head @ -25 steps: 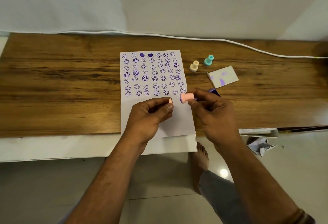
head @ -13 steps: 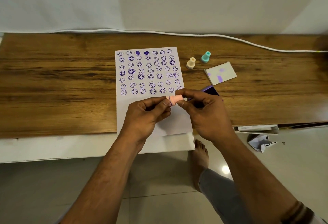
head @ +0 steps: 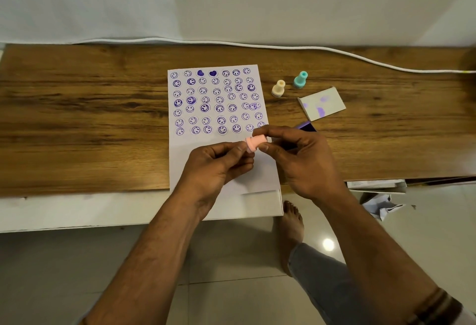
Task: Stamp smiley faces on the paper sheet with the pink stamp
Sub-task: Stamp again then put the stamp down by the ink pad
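Observation:
The white paper sheet (head: pixel 180 156) lies on the wooden tabletop (head: pixel 77 118), its upper half filled with rows of purple smiley faces and two hearts. Just above the sheet's blank lower half, the pink stamp (head: pixel 255 143) is held sideways between both hands. My right hand (head: pixel 304 162) pinches its narrow handle end between thumb and fingers. My left hand (head: pixel 216 167) pinches the wide end, where a small pink cap sits against the stamp. The stamp face is hidden.
A dark purple ink pad (head: pixel 306 127) peeks out behind my right hand, with its ink-smudged white lid (head: pixel 322 104) beyond. A cream stamp (head: pixel 278 88) and a teal stamp (head: pixel 300 80) stand right of the sheet. A white cable (head: pixel 309 48) runs along the back edge.
A second ago my hands were apart, the left holding a small pink cap and the right holding the stamp. They have since come together, and the cap now meets the stamp's wide end.

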A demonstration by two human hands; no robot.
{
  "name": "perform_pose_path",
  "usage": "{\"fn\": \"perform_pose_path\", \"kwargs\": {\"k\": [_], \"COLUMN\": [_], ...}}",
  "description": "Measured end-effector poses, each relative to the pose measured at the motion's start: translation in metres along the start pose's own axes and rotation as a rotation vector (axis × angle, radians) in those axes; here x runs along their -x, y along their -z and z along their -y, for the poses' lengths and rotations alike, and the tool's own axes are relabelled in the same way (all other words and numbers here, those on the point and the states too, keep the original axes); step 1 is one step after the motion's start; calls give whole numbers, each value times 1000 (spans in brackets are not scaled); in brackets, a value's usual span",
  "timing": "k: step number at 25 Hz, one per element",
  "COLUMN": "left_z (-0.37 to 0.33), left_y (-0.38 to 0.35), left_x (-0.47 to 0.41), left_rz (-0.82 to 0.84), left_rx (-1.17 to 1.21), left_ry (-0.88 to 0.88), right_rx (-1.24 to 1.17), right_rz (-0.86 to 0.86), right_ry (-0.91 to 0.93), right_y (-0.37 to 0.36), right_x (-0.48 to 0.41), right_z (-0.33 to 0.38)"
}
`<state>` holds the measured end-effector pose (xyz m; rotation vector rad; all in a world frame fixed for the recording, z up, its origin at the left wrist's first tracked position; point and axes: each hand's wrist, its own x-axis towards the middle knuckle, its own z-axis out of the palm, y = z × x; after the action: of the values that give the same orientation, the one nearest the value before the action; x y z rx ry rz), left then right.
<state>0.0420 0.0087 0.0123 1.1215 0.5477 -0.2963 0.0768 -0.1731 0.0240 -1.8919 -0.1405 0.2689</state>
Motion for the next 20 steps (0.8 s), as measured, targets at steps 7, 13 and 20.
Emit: {"fn": "perform_pose_path", "kwargs": {"k": [7, 13, 20], "left_z": [-2, 3, 6], "left_y": [4, -4, -9], "left_x": [-1, 0, -1], "left_rz": [59, -46, -196], "left_rx": [190, -52, -431], "left_ry": [136, -173, -405], "right_rx": [-4, -20, -71], "right_rz": [12, -37, -110], "right_ry": [78, 31, -20], "right_y": [-3, -7, -12], "right_x": [-2, -3, -8], "right_z": [5, 6, 9]}}
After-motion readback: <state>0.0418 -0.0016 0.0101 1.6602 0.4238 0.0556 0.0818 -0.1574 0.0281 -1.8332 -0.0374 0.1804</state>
